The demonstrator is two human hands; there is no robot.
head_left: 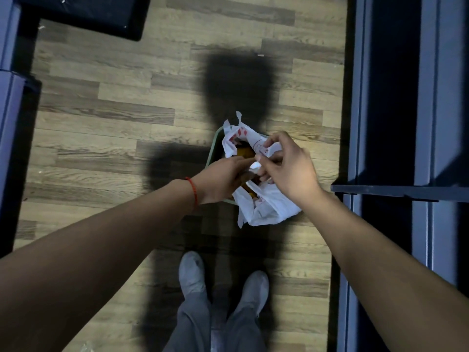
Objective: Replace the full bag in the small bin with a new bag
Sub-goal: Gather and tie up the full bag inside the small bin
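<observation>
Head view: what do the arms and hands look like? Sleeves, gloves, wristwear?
No sleeves in view. Left hand and right hand have no gloves. There is a thin red string bracelet on the left wrist; nothing shows on the right wrist.

thin crinkled white plastic bag (266,207); matt wood-grain plank floor (121,118).

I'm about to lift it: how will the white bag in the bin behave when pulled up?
The white bag is thin, crumpled film, so probably floppy. It bulges over the green bin, so likely has some weight. Its open top might spill unless gathered.
</observation>
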